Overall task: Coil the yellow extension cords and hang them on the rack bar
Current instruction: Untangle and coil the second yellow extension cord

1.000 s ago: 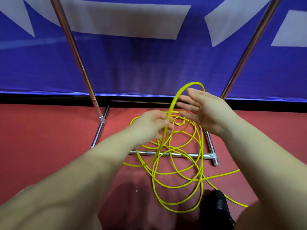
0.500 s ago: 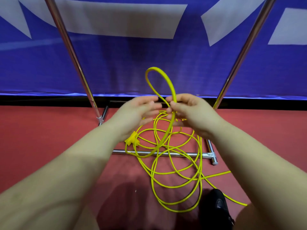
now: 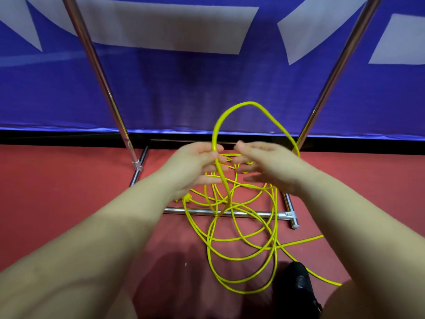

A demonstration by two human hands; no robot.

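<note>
A yellow extension cord (image 3: 241, 252) lies in loose tangled loops on the red floor, across the rack's base bar (image 3: 253, 214). One loop (image 3: 249, 103) arches up between my hands. My left hand (image 3: 195, 166) is closed on that loop's left side with thumb and fingers. My right hand (image 3: 269, 166) is blurred, fingers spread, with the loop's right side running behind it; whether it grips the cord I cannot tell. A yellow plug (image 3: 186, 198) peeks out below my left wrist. The rack's top bar is out of view.
Two chrome rack uprights (image 3: 99, 72) (image 3: 340, 65) rise left and right in front of a blue banner (image 3: 184, 88). A black shoe (image 3: 299, 286) stands on the floor at lower right, next to a cord strand trailing off right.
The raised loop has widened and swung right. My hands have moved slightly apart, and my right hand's fingers have spread open from a pinch.
</note>
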